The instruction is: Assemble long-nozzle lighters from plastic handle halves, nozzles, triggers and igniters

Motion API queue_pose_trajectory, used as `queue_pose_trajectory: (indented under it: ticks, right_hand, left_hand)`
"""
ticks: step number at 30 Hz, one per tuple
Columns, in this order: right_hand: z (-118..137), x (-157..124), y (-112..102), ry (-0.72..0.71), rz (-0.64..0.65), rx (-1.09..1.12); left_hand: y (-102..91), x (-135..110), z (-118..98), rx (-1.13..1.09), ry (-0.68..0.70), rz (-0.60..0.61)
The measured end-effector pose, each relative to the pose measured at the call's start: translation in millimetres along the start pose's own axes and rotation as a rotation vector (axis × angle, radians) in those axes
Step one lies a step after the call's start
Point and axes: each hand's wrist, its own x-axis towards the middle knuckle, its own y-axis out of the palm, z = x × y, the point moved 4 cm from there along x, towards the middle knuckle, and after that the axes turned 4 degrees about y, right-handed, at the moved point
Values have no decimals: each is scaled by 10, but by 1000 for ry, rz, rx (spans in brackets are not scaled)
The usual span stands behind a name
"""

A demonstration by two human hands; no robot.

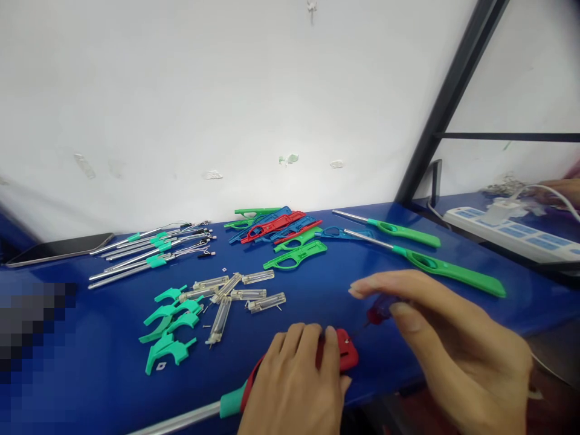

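My left hand (294,386) lies closed over a red lighter handle shell (344,353) at the near edge of the blue table (317,290); a teal collar and a metal tube (181,420) stick out to the left of it. My right hand (453,344) hovers just right of it, with thumb and fingers pinched on a small red screwdriver-like tool (378,311) whose tip points toward the red shell.
Two assembled green lighters (435,266) lie at right. Coloured handle shells (281,232) are piled in the middle, with metal tubes with wires (149,251), clear gas tanks (240,296) and teal triggers (170,326) to the left. A phone (58,248) lies far left. A power strip (512,232) sits beyond the black frame.
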Motion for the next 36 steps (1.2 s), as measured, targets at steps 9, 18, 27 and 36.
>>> queue_pose_trajectory:
  ticks: [9, 18, 27, 36]
  right_hand:
    - [-10, 96, 281, 5, 76, 241]
    - [94, 217, 393, -3, 155, 204]
    - [52, 207, 492, 31, 197, 284]
    - [77, 205, 376, 27, 150, 234]
  left_hand:
    - [3, -383, 249, -15, -20, 66]
    - [-73, -324, 239, -6, -14, -80]
    - [-81, -312, 215, 12, 1, -100]
    - [-100, -316, 213, 21, -5, -106]
